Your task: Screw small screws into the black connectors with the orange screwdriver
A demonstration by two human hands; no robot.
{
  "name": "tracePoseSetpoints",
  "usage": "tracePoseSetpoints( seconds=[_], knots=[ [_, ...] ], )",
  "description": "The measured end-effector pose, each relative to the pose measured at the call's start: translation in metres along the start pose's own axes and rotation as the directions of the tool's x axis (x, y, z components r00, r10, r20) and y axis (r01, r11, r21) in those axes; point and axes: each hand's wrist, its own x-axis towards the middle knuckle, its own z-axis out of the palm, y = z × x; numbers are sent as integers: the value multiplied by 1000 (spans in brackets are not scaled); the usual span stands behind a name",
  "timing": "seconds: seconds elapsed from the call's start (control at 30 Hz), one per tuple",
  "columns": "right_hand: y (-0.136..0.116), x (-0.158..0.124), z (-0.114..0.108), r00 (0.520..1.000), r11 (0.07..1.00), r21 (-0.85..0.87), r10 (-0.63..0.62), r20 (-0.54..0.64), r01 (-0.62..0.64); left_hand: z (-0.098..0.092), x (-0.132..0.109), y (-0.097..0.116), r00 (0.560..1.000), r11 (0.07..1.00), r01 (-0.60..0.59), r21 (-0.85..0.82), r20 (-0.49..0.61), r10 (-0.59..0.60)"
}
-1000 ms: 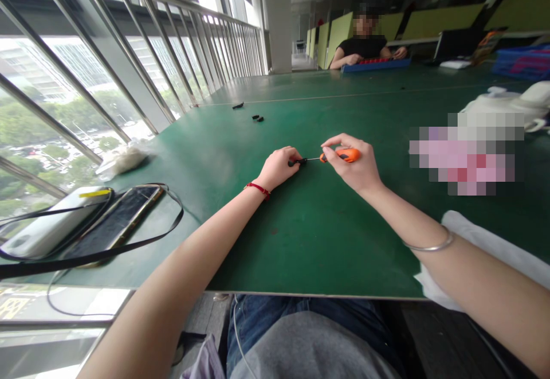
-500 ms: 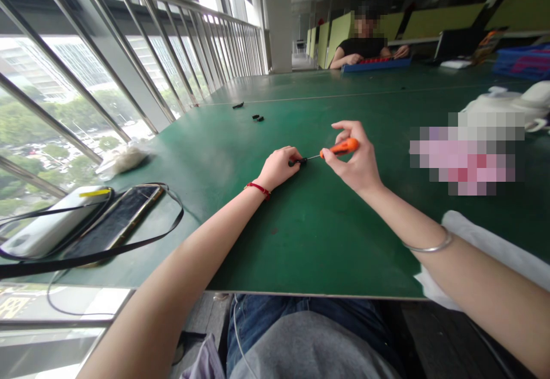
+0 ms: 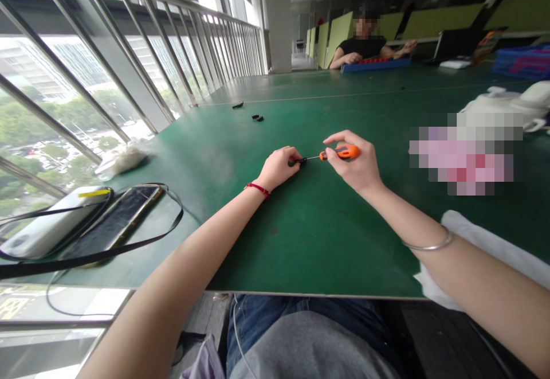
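Left hand [image 3: 278, 168] clenched around a small black part [image 3: 302, 161], which sits at centre frame, low over the green work table [image 3: 318, 241]. Right hand [image 3: 354, 161] grasps an orange-handled precision screwdriver [image 3: 341, 152] between thumb and fingers, shaft pointing left, tip at the part. Small black pieces [image 3: 256, 118] lie further up the table, well apart. Phone [image 3: 112, 221] at lower left.

On my feed: long green-topped work table [image 3: 240, 241], small black plastic bits [image 3: 256, 118] out toward the far end, flat white rectangular device [image 3: 43, 224] & black gold-edged smartphone [image 3: 116, 218] side by side, thin black cord [image 3: 172, 210] looped round both, crinkled clear bag [image 3: 122, 160] nearby, white cloth [image 3: 481, 235] at near R edge.
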Motion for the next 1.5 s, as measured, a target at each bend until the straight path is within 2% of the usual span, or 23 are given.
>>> tracePoseSetpoints(
  seconds=[0.1,0.27,0.43,0.57,0.63,0.77,0.93,1.07,1.2,1.27,1.37,1.5],
  knots=[
    [0,0,1,998,999,34,-21,-62,23,0,0,1,1000,1000,7,-5,5,-7],
    [-2,1,0,999,998,-36,44,-22,-45,0,0,1,1000,1000,5,3,6,-5],
    [-1,1,0,996,1000,-5,-1,-91,1,0,0,0,1000,1000,17,0,15,-17],
    [0,0,1,998,998,0,59,-18,-59,0,0,0,1000,1000,4,-5,8,-4],
    [-1,0,0,999,999,4,47,-13,-47,0,0,0,1000,1000,10,0,10,-10],
    [0,1,-2,995,1000,-21,11,-98,-13,-1,-1,5,998,998,54,13,-15,-54],
    [4,1,-2,993,995,-90,27,-116,-38,-4,-5,14,991,989,130,63,-51,-127],
    [6,1,-2,993,991,-127,28,-116,-43,-5,-5,19,999,999,52,-11,16,-52],
    [5,1,-2,992,993,-115,24,-120,-38,-6,-3,14,999,992,-28,126,-36,33],
    [3,1,-3,993,994,-101,22,-116,-34,-6,-2,10,998,986,-65,154,5,65],
    [-1,1,-4,994,997,-68,13,-112,-21,-5,-2,5,995,987,-80,136,64,72],
    [-5,1,-4,995,999,-36,-7,-104,3,-4,-2,6,997,988,-73,133,34,69]
  ],
)
